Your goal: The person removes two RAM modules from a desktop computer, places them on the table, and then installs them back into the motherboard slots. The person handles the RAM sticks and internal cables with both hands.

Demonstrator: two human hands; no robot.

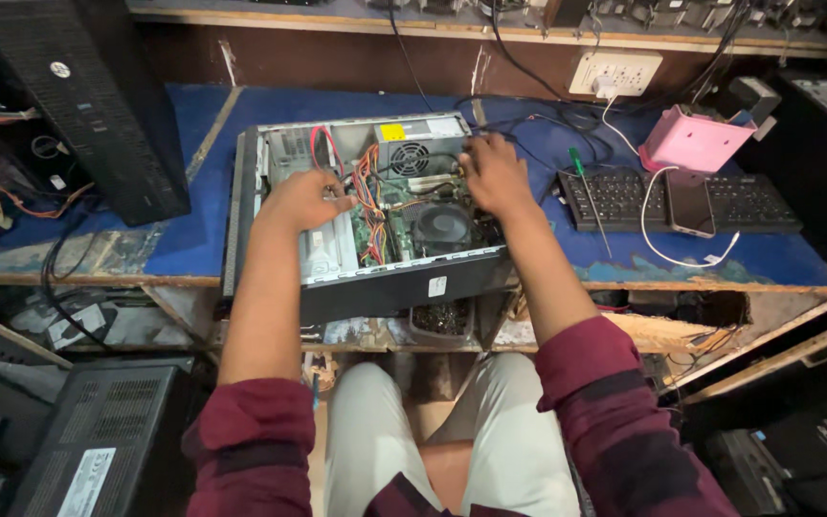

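An opened desktop computer case (241, 191) lies on its side on the blue-topped workbench (193, 239). Inside it are a power supply (413, 148), a black cooling fan (440, 228), a silver drive cage (327, 249) and a bundle of coloured wires (368, 191). My left hand (303, 199) rests on the drive cage with its fingers curled toward the wires. My right hand (495, 175) reaches into the case beside the power supply, fingers bent down among the parts; whether it grips anything is hidden.
A black keyboard (624, 196) with a phone (689, 203) on a white cable lies at the right, next to a green-handled screwdriver (586, 191) and a pink box (696, 142). A black computer tower (78, 96) stands at the left. More cases sit on the floor.
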